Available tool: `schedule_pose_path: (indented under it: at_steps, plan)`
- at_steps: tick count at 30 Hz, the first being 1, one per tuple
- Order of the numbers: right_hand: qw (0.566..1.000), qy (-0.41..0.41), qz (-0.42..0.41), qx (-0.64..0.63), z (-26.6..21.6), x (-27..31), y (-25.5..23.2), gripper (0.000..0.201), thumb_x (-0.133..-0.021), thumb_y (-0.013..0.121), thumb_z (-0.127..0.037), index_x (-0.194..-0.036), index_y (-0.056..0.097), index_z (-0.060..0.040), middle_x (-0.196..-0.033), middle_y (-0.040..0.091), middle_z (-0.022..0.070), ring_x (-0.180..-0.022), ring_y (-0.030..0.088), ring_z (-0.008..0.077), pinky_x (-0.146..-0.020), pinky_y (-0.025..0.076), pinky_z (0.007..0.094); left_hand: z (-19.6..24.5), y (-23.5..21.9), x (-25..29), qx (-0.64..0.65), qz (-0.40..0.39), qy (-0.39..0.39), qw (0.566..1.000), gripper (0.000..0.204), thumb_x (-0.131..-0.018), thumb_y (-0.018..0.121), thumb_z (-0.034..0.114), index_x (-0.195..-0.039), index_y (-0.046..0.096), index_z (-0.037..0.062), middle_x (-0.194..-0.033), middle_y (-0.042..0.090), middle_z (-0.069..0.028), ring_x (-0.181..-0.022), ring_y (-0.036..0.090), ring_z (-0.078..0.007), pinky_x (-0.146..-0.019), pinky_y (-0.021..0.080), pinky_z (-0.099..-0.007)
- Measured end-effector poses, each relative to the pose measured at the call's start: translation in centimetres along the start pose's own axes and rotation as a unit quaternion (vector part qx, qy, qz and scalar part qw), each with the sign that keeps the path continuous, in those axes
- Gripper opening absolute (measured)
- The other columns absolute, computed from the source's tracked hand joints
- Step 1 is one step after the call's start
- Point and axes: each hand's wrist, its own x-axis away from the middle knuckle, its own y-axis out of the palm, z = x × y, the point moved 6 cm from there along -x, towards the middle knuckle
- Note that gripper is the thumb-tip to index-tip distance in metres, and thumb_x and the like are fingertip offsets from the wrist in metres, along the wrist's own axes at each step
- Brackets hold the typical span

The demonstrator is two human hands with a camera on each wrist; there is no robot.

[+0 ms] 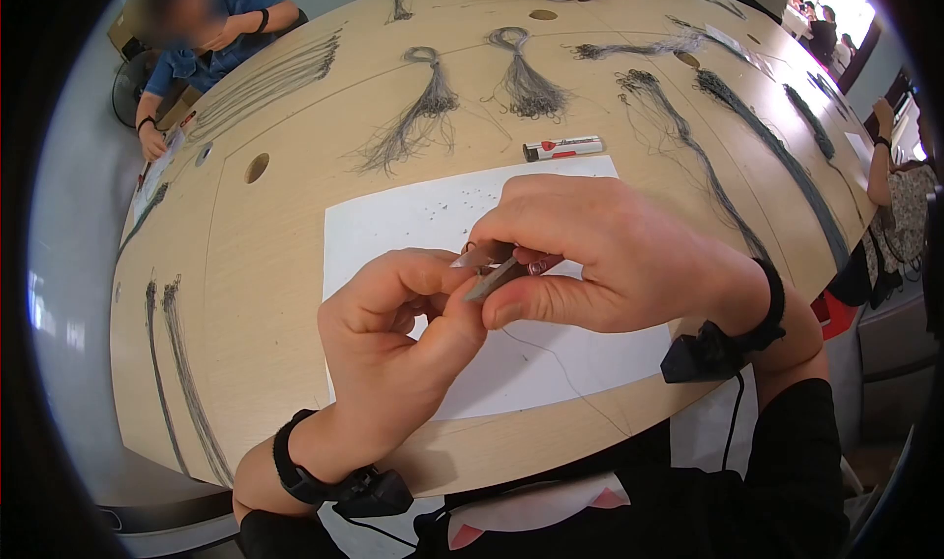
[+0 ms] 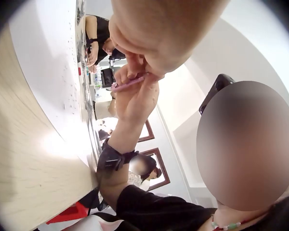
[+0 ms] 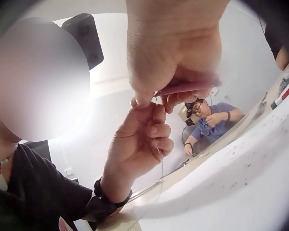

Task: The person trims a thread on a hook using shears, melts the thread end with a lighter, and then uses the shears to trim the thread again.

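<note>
Above the white paper [image 1: 393, 235], the left hand [image 1: 403, 333] and right hand [image 1: 610, 254] meet at the fingertips. Between the right thumb and fingers is a slim tool with a grey tip [image 1: 495, 279]; its pink handle [image 3: 183, 88] crosses the right palm in the right wrist view. The left hand [image 3: 139, 139] pinches a small hook [image 3: 155, 99] with thumb and forefinger, against the right fingertips. A thin line [image 1: 565, 367] trails from the left fingers down over the paper. How the tool's tip meets the hook is hidden by the fingers.
A marker [image 1: 562, 148] lies behind the paper. Bundles of hooks on lines [image 1: 531, 92] spread across the table [image 1: 275, 333], with more strands [image 1: 182, 362] at the left. A seated person [image 1: 211, 33] is at the back left; others sit at the far and right edges.
</note>
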Motion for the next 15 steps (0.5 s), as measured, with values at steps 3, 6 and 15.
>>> schedule_pose_path:
  at_steps: [3, 6, 15]
  plan:
    - [0.999, 0.035, 0.0, -0.006, 0.11, -0.02, -0.01, 0.035, -0.074, 0.055, -0.036, -0.078, 0.052, -0.0005, -0.064, 0.048, 0.0112, -0.061, 0.048, 0.0265, -0.055, 0.038, 0.0325, 0.02, 0.0, 0.07, -0.027, 0.001, -0.009, 1.0, 0.011, -0.07, 0.058, -0.002, -0.08, 0.055, -0.0014, -0.077, 0.057, -0.0057, -0.063, 0.048, -0.0053, -0.056, 0.04, -0.0179]
    - [0.999, 0.038, -0.002, 0.008, 0.08, -0.03, 0.05, 0.036, -0.074, 0.055, -0.036, -0.077, 0.052, -0.0006, -0.064, 0.048, 0.0115, -0.061, 0.048, 0.0275, -0.055, 0.038, 0.0333, 0.04, 0.01, 0.08, -0.017, 0.006, -0.002, 1.0, 0.011, -0.069, 0.058, -0.003, -0.08, 0.055, -0.0015, -0.078, 0.057, -0.0058, -0.062, 0.048, -0.0053, -0.056, 0.04, -0.018]
    - [0.999, 0.005, 0.026, 0.043, 0.19, 0.08, -0.25, 0.033, -0.074, 0.054, -0.033, -0.076, 0.054, -0.0005, -0.061, 0.048, 0.0109, -0.059, 0.048, 0.027, -0.054, 0.039, 0.0329, 0.31, 0.24, -0.04, -0.04, 0.009, 0.006, 0.999, 0.008, -0.07, 0.057, -0.003, -0.076, 0.054, -0.0011, -0.073, 0.057, -0.0052, -0.06, 0.047, -0.0051, -0.054, 0.039, -0.0173]
